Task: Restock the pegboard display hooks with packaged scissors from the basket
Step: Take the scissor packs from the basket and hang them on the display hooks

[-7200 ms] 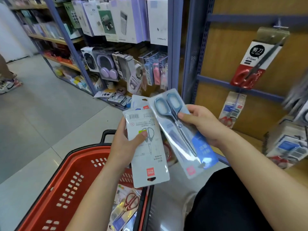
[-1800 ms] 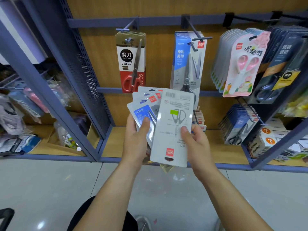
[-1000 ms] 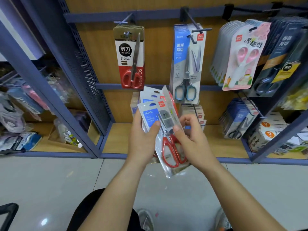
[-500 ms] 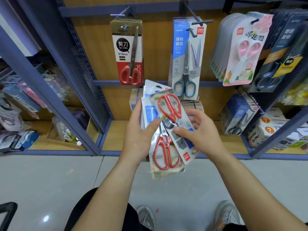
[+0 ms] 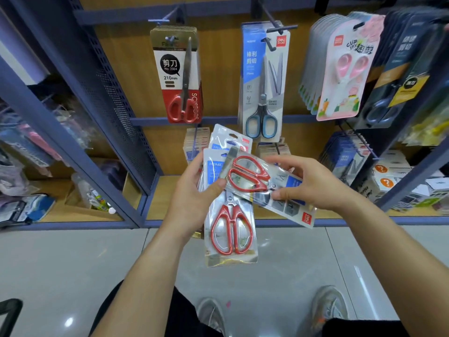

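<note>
My left hand [image 5: 192,203] grips a fanned stack of scissor packs [image 5: 230,229]; the front one shows red-handled scissors hanging downward. My right hand [image 5: 308,186] holds a separate red-handled scissors pack [image 5: 264,188], tilted nearly sideways across the top of that stack, handles pointing left. Straight ahead the wooden display carries hooks: a red 210mm scissors pack [image 5: 179,79] hangs on the left hook, a blue-handled scissors pack [image 5: 263,81] on the middle hook [image 5: 279,26].
Pink children's scissors packs [image 5: 345,69] and dark packs [image 5: 408,69] hang to the right. Lower hooks hold blue packs [image 5: 347,159]. A blue metal upright [image 5: 80,147] divides the shelving on the left. The basket's black handle [image 5: 9,312] shows at bottom left. Grey floor lies below.
My right hand has drawn the red-handled pack rightward and turned it flatter, away from the stack. The stack in my left hand stays in place.
</note>
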Demonstrator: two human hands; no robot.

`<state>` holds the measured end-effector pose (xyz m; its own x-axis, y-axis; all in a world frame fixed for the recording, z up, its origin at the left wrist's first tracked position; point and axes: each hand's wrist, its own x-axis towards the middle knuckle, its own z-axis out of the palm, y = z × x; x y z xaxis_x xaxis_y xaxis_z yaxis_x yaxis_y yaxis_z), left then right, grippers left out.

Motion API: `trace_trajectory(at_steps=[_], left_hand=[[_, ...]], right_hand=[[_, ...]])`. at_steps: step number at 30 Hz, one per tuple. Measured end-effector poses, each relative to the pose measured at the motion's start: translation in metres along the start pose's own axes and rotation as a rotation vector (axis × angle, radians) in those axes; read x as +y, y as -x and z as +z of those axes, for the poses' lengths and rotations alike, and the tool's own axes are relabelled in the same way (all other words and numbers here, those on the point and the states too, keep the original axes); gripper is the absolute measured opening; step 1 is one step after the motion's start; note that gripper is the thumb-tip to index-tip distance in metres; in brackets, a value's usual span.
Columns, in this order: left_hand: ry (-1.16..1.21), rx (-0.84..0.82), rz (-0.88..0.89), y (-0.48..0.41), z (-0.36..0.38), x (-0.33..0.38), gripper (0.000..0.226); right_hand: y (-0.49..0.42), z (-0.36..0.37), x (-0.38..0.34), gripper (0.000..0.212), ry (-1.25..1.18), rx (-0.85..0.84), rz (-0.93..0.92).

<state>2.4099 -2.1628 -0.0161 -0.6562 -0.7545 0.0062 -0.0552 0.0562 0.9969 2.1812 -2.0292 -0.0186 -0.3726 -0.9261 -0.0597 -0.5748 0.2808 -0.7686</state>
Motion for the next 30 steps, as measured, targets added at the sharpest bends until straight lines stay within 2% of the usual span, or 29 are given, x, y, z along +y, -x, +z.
trace_trajectory(at_steps=[3,5,9,10,12,14,16,19,22,25,30], left_hand=[[0.011,0.100,0.034,-0.001,0.001,0.001,0.045],[0.030,0.199,0.047,-0.004,0.000,0.000,0.042],[0.012,0.279,0.064,-0.007,-0.001,-0.005,0.046],[0.006,0.274,0.067,-0.008,0.000,-0.005,0.047],[-0.013,0.252,0.074,-0.009,0.001,-0.006,0.048],[-0.036,0.252,0.089,-0.010,-0.002,-0.006,0.049],[-0.059,0.271,0.120,-0.010,-0.009,-0.006,0.051],[-0.118,0.251,0.142,-0.011,-0.022,-0.009,0.049],[-0.164,0.112,0.128,-0.008,-0.020,-0.011,0.056],[-0.114,-0.008,0.108,0.001,-0.002,-0.008,0.062],[-0.068,-0.095,0.094,0.010,0.018,-0.006,0.067]], right_hand=[[0.002,0.004,0.004,0.064,-0.015,0.113,0.116],[0.005,0.008,0.013,0.054,-0.152,0.212,0.190],[0.009,0.018,0.026,0.072,-0.895,0.286,0.260],[0.008,0.021,0.027,0.070,-1.017,0.337,0.247],[0.003,0.024,0.025,0.047,-1.126,0.458,0.243],[0.001,0.020,0.025,0.021,-1.129,0.572,0.232],[0.001,0.009,0.024,0.010,-1.089,0.631,0.209],[0.004,-0.007,0.016,0.012,-0.991,0.567,0.138],[0.002,-0.010,0.000,0.013,-0.852,0.423,0.075],[-0.004,-0.004,-0.017,0.013,-0.787,0.318,0.041],[-0.009,0.011,-0.038,0.015,-0.617,0.296,0.007]])
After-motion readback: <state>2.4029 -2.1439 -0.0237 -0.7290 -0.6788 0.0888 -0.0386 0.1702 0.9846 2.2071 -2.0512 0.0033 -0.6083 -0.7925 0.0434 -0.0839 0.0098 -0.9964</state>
